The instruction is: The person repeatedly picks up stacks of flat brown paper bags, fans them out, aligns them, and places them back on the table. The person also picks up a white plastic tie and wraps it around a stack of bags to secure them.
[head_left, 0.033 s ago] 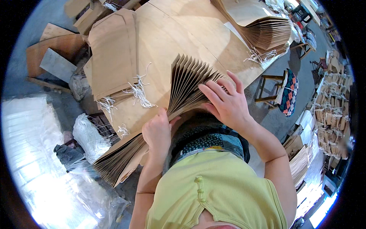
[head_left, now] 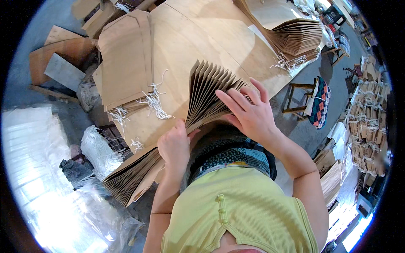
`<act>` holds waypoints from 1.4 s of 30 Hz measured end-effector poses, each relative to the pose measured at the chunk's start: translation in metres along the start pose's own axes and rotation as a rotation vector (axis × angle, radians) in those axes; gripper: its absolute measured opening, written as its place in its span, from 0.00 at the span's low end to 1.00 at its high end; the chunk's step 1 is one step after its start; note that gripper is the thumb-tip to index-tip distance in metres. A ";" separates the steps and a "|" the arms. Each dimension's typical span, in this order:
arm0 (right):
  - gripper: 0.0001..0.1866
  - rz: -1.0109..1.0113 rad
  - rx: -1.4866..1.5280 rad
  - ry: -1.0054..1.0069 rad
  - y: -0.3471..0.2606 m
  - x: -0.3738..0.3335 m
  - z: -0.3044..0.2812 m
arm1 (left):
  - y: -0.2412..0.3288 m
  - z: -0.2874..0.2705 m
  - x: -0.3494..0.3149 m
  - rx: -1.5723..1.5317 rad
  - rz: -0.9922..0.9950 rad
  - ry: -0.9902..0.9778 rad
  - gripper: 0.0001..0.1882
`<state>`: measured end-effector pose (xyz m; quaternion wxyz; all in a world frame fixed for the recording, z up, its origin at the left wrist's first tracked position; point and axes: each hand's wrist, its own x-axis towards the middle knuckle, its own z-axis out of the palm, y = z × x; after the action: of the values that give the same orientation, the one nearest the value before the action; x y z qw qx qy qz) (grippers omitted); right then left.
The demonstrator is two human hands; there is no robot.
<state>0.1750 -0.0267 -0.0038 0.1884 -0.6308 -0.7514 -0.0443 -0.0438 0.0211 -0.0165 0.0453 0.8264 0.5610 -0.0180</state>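
Observation:
My left hand (head_left: 174, 142) is closed round the middle of a thick bundle of brown kraft paper envelopes (head_left: 209, 92), pinching it near the table's front edge. On both sides of this grip the bundle spreads like a fan, one end upward over the table and the other down to the left. My right hand (head_left: 253, 111) lies over the right side of the upper fan, fingers spread apart and touching the sheet edges. Its thumb points toward the lower side of the bundle.
Flat brown envelopes (head_left: 126, 63) with white strings (head_left: 155, 104) lie on the wooden table (head_left: 198, 29). Another fanned bundle (head_left: 295, 36) rests at the far right. A stool (head_left: 297, 99) stands beyond the table's right edge. Clear plastic wrapping (head_left: 38, 168) covers a pile at left.
The fingers of my right hand have shifted very slightly to the left over the fanned edges. My left hand keeps its grip in the same place.

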 end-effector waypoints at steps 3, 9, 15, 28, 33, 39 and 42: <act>0.24 -0.003 -0.007 -0.001 0.000 0.004 0.001 | -0.002 0.002 0.001 0.070 0.045 0.039 0.26; 0.23 -0.066 0.035 -0.032 0.004 0.011 -0.002 | -0.003 0.005 -0.001 0.073 0.106 0.127 0.25; 0.23 -0.160 0.010 -0.101 0.008 0.017 -0.003 | -0.002 0.006 -0.002 -0.010 0.018 0.022 0.28; 0.22 -0.130 0.062 -0.076 0.001 0.026 -0.004 | -0.002 0.003 -0.003 -0.025 0.044 0.052 0.24; 0.21 -0.300 0.128 -0.202 0.009 0.040 -0.013 | -0.003 0.006 -0.004 -0.013 0.051 0.034 0.27; 0.22 -0.329 0.208 -0.215 0.018 0.045 -0.007 | 0.003 -0.020 -0.001 -0.116 0.184 0.004 0.39; 0.24 -0.331 0.224 -0.249 0.019 0.045 -0.007 | -0.011 -0.029 0.000 -0.288 0.348 0.060 0.36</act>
<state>0.1890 0.0168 0.0142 0.1535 -0.4748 -0.8622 0.0871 -0.0544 0.0283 0.0118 0.1483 0.8958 0.4081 0.0950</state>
